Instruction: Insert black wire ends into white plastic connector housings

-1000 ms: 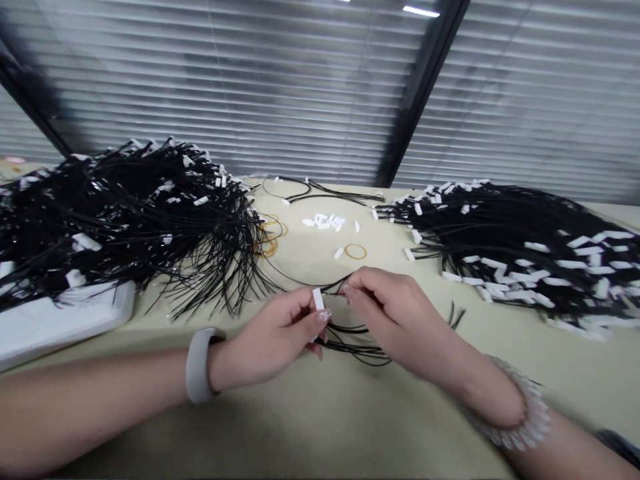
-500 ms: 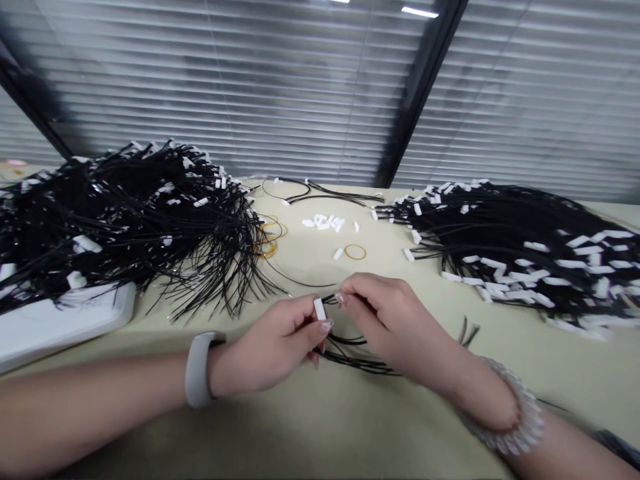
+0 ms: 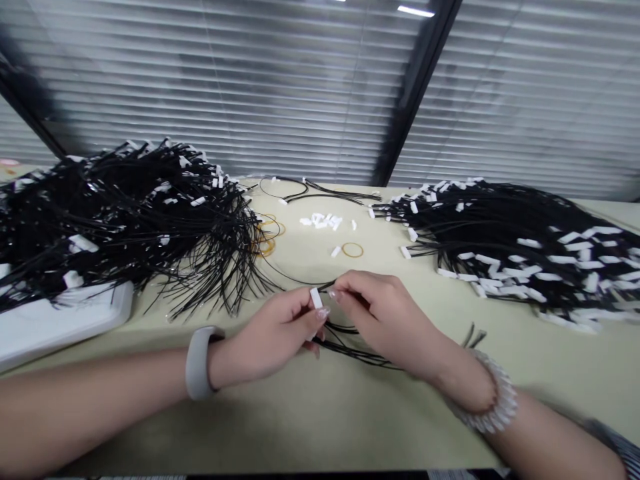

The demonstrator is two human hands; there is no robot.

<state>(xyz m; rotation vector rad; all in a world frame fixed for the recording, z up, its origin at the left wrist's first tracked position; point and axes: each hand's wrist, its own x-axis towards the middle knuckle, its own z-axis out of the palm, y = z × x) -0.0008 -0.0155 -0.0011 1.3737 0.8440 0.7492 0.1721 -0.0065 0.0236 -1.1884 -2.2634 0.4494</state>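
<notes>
1. The small white rectangular plastic connector (image 3: 316, 298) is above the middle of the surface (image 3: 280, 427), between the two hands, with thin black flexible wires (image 3: 357, 353) just beside it.
2. The left hand (image 3: 273, 337) grips the connector, fingers closed around it, leaving one white end exposed at the top.
3. The right hand (image 3: 385, 317) has thumb and forefinger pinched together just right of the connector, apparently on a black wire; the tips hide exactly how it is held.
4. The connector looks light, stiff and perhaps a little slippery; its flat long sides seem the best hold. The wires look soft and springy, likely to bend unless pinched close to their ends.
5. Farther off lie a loose cluster of white plastic connectors (image 3: 321, 221) and, nearer, a thin yellow-brown rubber ring (image 3: 353, 250).
6. A large heap of black wires with white connectors (image 3: 125, 207) lies at left, overlapping a smooth white plastic object (image 3: 95, 310); a neater black-wire pile (image 3: 505, 227) lies at right.
</notes>
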